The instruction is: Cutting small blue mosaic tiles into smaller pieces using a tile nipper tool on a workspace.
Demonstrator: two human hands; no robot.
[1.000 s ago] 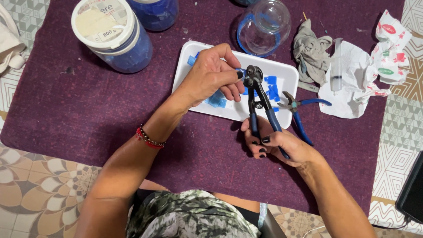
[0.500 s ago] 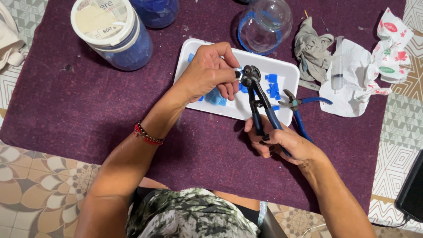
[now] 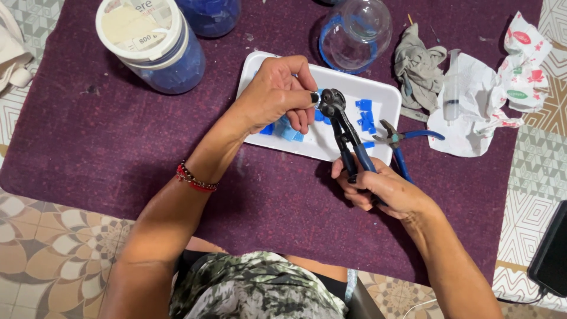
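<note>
While clamped: right hand (image 3: 384, 190) on nippers (image 3: 345, 133)

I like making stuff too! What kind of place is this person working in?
Probably a home craft table for mosaic work. The right hand squeezes wheeled tile nippers over a white tray of small blue tile pieces, while the left hand holds a piece at the nipper wheels. A purple cloth covers the patterned table.

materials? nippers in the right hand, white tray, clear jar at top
Nippers: dark metal head with two wheel-like discs, dull sheen; handles look blue plastic-coated. Tray: probably foam or thin plastic, matte white with a soft rounded rim. Jar: clear, glass or plastic, can't tell; bright glints, cloth visible through it.
</note>
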